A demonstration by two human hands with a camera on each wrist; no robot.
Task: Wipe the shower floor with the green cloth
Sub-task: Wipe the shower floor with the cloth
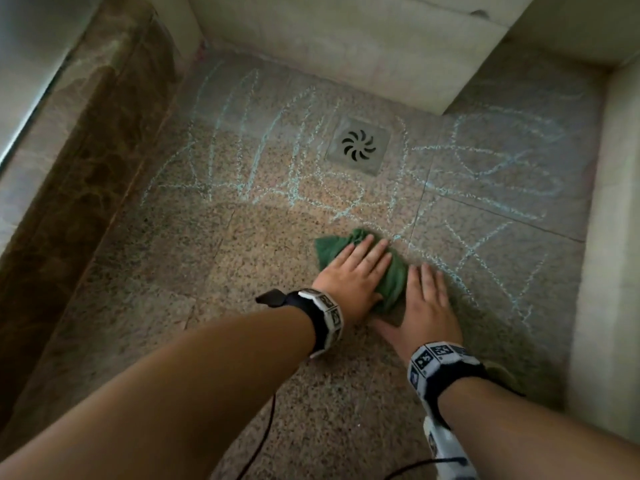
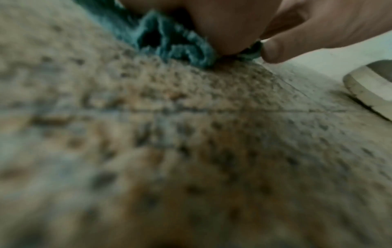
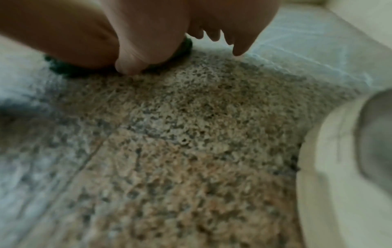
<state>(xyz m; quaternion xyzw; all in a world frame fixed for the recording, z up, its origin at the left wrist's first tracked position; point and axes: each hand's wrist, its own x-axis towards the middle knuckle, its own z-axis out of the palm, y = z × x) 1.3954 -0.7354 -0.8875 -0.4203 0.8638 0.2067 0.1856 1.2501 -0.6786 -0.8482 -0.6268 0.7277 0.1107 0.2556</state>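
The green cloth (image 1: 334,249) lies bunched on the speckled shower floor (image 1: 207,271), just in front of pale blue chalk scribbles (image 1: 263,168). My left hand (image 1: 356,271) presses flat on the cloth with straight fingers. My right hand (image 1: 429,299) lies flat beside it, against the cloth's right edge, fingers straight on the floor. In the left wrist view the cloth (image 2: 169,45) bulges out from under my palm (image 2: 222,25). The right wrist view shows the dark cloth (image 3: 61,68) under my right hand (image 3: 148,33).
A square metal drain (image 1: 358,145) sits beyond the cloth among the scribbles. A brown marble curb (image 1: 86,168) runs along the left; pale walls (image 1: 606,237) close the back and right. A light shoe (image 3: 339,167) stands close on the right. A black cable (image 1: 263,427) trails below.
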